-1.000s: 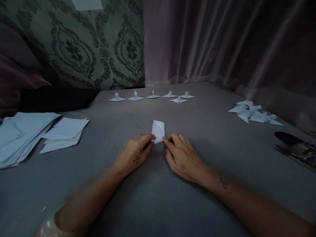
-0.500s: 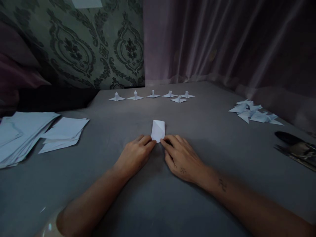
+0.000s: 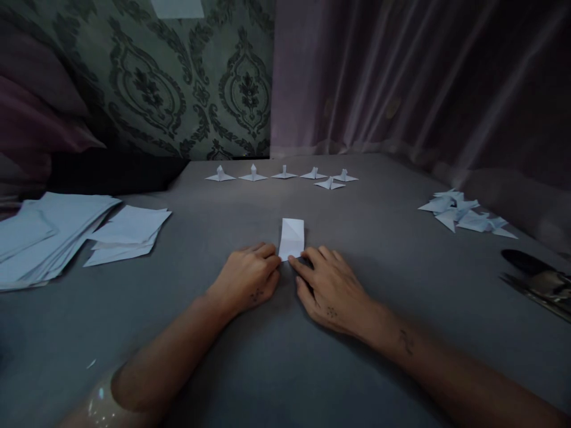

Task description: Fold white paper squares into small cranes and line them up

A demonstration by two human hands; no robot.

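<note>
A small white sheet of paper [image 3: 292, 236], folded into an upright rectangle with a diagonal crease, lies flat on the grey surface in front of me. My left hand [image 3: 250, 274] is curled, its thumb and fingertips pressed together at the paper's near left corner. At the near edge, the index fingertip of my right hand [image 3: 332, 288] presses on the paper. Its thumb stands apart below, and its other fingers rest beside the paper's right edge.
Several folded paper birds [image 3: 284, 172] stand in a row at the back. More folded birds [image 3: 466, 213] are heaped at the right, with scissors [image 3: 539, 279] nearer. To the left lie stacked large sheets [image 3: 62, 238] and smaller squares [image 3: 131, 229]. A curtain [image 3: 357, 77] hangs behind.
The view has shifted slightly. My right index finger has moved left along the paper's near edge, from its right corner toward the middle. My left hand has drawn to the corner's outer side.
</note>
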